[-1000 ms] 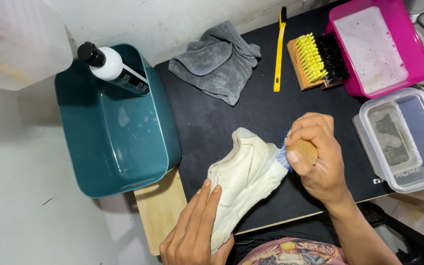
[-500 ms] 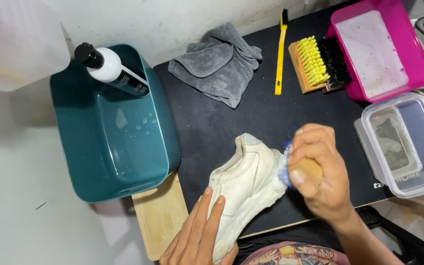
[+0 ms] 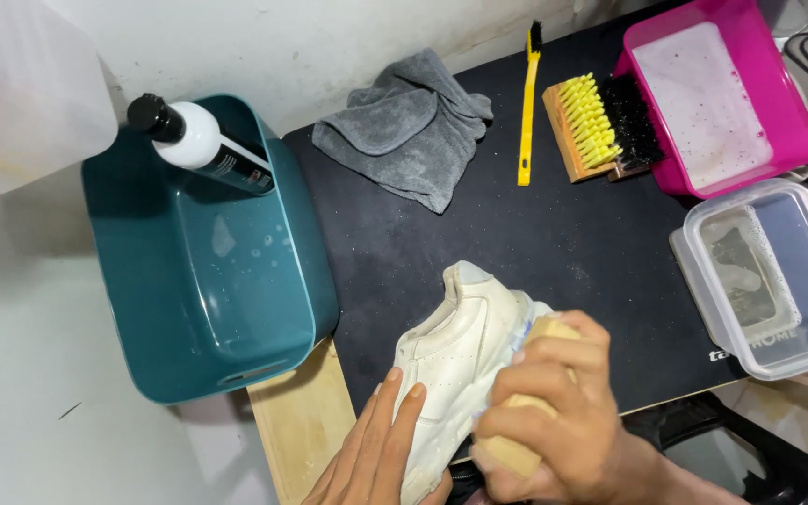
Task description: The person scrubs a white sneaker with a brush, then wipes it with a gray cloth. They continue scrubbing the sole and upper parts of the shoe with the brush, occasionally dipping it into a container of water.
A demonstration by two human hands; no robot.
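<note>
- A black mat (image 3: 535, 243) fills the centre; bare room is left mid-mat.
- A teal tub (image 3: 198, 299) borders its left edge.
- A white sneaker (image 3: 455, 355) is pinned lower centre by the flat, open left hand (image 3: 381, 454).
- A wooden brush (image 3: 526, 411) is gripped in the closed right hand (image 3: 554, 421), pressed against the sneaker.
- A grey cloth (image 3: 409, 131) is bunched at top centre.

On the desk (image 3: 535, 234) sit one white shoe (image 3: 455, 351), three brushes (image 3: 596, 126), one grey cloth (image 3: 409, 131), one teal tub (image 3: 203, 290), one bottle (image 3: 198, 140), one pink tray (image 3: 713, 93) and one clear box (image 3: 769, 276).
</note>
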